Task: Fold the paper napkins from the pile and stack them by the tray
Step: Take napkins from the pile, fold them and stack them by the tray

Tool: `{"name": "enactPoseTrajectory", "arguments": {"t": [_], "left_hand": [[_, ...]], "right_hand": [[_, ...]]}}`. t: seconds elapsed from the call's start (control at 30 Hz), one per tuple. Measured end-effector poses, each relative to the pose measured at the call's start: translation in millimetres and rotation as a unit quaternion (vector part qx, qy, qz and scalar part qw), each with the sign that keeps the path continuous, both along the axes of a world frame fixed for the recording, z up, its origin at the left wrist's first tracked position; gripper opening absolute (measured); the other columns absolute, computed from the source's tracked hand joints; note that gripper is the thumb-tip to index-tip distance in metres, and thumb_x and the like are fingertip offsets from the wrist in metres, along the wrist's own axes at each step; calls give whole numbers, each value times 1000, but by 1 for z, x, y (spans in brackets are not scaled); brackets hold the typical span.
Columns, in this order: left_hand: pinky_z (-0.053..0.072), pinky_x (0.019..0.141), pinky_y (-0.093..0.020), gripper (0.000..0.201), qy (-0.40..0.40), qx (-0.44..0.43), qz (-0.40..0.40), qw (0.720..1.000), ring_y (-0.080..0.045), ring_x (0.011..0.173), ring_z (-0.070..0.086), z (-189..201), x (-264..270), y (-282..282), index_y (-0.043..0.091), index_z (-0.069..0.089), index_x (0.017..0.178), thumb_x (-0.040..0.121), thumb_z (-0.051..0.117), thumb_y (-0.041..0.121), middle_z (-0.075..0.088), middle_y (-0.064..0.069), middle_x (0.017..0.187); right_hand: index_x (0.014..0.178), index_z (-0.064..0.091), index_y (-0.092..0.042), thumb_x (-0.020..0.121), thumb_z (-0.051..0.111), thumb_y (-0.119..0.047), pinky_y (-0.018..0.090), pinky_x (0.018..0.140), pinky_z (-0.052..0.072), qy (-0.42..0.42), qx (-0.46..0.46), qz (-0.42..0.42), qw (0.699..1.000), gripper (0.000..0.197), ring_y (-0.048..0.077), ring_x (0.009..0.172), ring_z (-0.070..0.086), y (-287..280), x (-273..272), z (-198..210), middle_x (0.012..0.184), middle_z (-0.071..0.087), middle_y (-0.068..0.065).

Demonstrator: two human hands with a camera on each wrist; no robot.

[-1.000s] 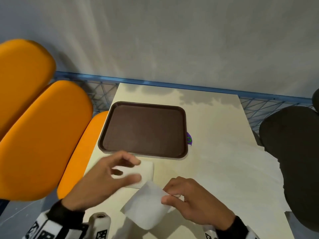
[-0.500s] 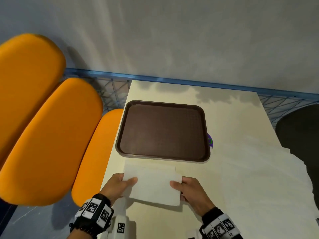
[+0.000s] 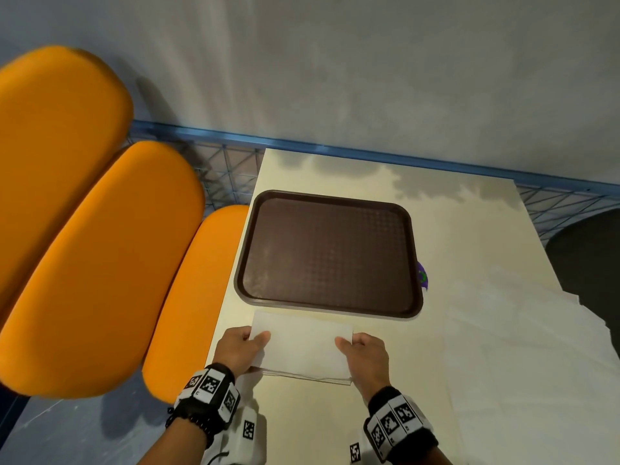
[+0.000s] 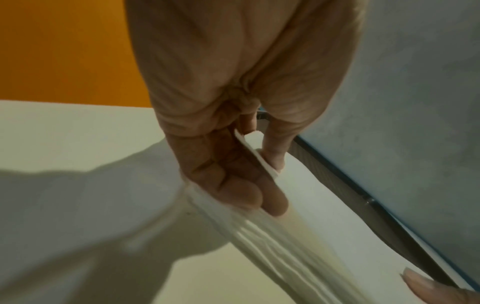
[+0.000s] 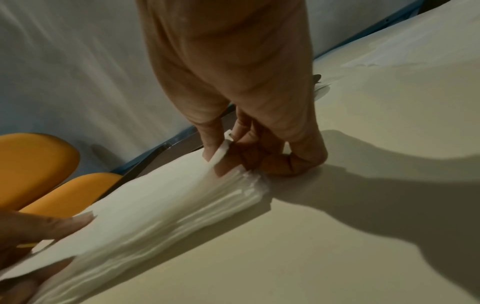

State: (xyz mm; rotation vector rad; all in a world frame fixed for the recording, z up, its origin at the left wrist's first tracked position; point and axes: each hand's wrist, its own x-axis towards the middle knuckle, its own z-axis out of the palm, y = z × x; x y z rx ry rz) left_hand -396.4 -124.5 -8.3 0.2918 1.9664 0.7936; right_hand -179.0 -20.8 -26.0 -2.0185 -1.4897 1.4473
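The left hand (image 3: 240, 347) grips the left end of a stack of folded white paper napkins (image 3: 303, 350), thumb laid on top and fingers (image 4: 244, 191) curled beneath the layers. The right hand (image 3: 364, 355) grips the right end the same way, thumb on top and fingers (image 5: 249, 152) tucked under the edge, knuckles against the pale cream tabletop (image 3: 469, 236). Both hands are clenched on the napkins.

The wrist views are blurred along the stack's near edge, so the number of layers cannot be counted. How far the stack is lifted off the table cannot be told.

The stack sits between the two hands, just beside the near edge of the dark brown rectangular plastic tray (image 3: 330, 251), apart from it by a thin strip of table. The loose pile of unfolded white napkins (image 3: 523, 347) spreads over the right of the table, well apart from the right hand and cut off at the frame edge. A small purple item (image 3: 422, 276) peeks from behind the tray's right rim, mostly hidden. Orange cushioned seats (image 3: 100, 256) stand to the left.
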Motion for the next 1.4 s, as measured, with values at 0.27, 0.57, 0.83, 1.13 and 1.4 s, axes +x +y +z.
{"name": "enactPoseTrajectory", "arguments": {"t": [0.27,0.57,0.83,1.13,1.4], "left_hand": [[62,72,-44,28,97,-34,-57,993,-29,85,66,-2,-2,4,7,63,84,91,68,33,67,-11,86],[50,86,-30,23,344,145,-221,901,-14,100,56,20,19,10,22,52,118,96,59,26,55,5,114],[4,122,-39,67,284,24,-426,858,-23,154,-5,-19,35,9,27,10,159,103,47,34,-5,0,167],[5,120,-59,123,318,-62,-499,804,-36,150,-19,-30,19,6,32,-16,154,51,-16,98,-29,-6,160],[36,113,-40,54,321,22,-443,837,-21,134,46,31,80,41,29,43,142,95,52,54,46,1,148]], "right_hand": [[68,58,-20,78,79,-40,38,78,55,-28,14,1,1000,30,19,73,60,1,1,-2,74,65,-5],[101,53,-33,98,52,-28,27,79,46,-29,329,257,908,5,8,92,55,-24,-21,41,103,53,-12],[159,5,-14,101,17,-58,44,123,3,-213,215,481,823,74,27,155,-2,-39,-24,-8,168,-3,7],[157,-14,-11,84,16,-88,52,122,4,-254,180,429,848,110,37,152,-15,-41,-9,-11,164,-22,13],[116,63,-27,94,51,-58,37,98,50,-35,199,259,944,40,12,109,61,-8,84,31,121,64,-6]]}}
